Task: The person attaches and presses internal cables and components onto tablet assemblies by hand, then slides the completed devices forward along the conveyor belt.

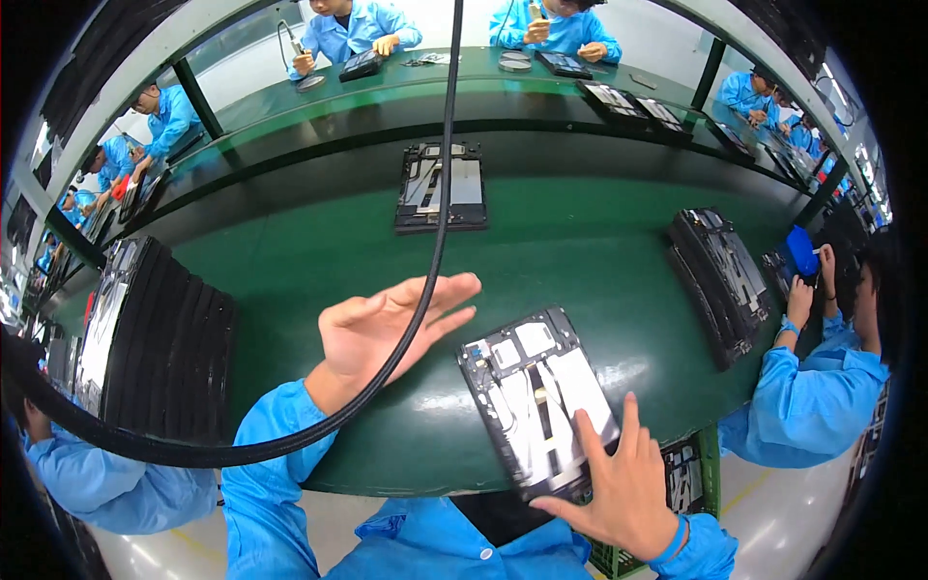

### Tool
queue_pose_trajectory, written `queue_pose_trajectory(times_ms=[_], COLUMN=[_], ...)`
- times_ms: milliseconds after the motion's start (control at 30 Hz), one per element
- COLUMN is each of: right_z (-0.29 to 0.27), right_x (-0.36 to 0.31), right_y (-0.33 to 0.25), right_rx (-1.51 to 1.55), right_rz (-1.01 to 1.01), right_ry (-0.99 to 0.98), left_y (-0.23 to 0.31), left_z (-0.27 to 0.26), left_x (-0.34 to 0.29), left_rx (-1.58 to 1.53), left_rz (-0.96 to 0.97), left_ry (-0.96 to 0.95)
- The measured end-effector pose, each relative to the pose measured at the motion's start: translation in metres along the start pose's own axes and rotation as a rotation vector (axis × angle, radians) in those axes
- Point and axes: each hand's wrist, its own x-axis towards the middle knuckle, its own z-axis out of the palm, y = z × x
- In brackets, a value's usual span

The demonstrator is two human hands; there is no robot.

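Observation:
An opened tablet (541, 416), its inner parts showing, lies tilted on the green table close in front of me. My right hand (623, 478) is at its lower right corner with fingers spread, the index finger over its face and the thumb near the bottom edge. My left hand (382, 324) hovers left of the tablet's upper end, fingers stretched out and nothing in them. A thick black cable (440, 242) hangs in front of the view and crosses the left hand.
A tall stack of tablets (174, 338) stands at left, a shorter stack (720, 280) at right. Another opened tablet (440, 188) lies farther back on the green table (319, 222). Below the right edge is a green crate (713, 469). Co-workers in blue sit around; one (812, 387) works at right.

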Motion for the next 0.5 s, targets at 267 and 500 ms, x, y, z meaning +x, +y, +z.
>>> queue_pose_trajectory(times_ms=[267,500], right_z=[-0.007,0.011], right_x=[0.064,0.165], right_y=[-0.001,0.031], right_rx=[0.247,0.428], right_rz=[-0.291,-0.553], right_ry=[0.340,0.339], left_y=[-0.010,-0.029], left_z=[0.008,0.008], left_x=[-0.011,-0.019], left_rx=[-0.009,0.563], left_rz=[-0.084,-0.131], left_ry=[-0.002,0.202])
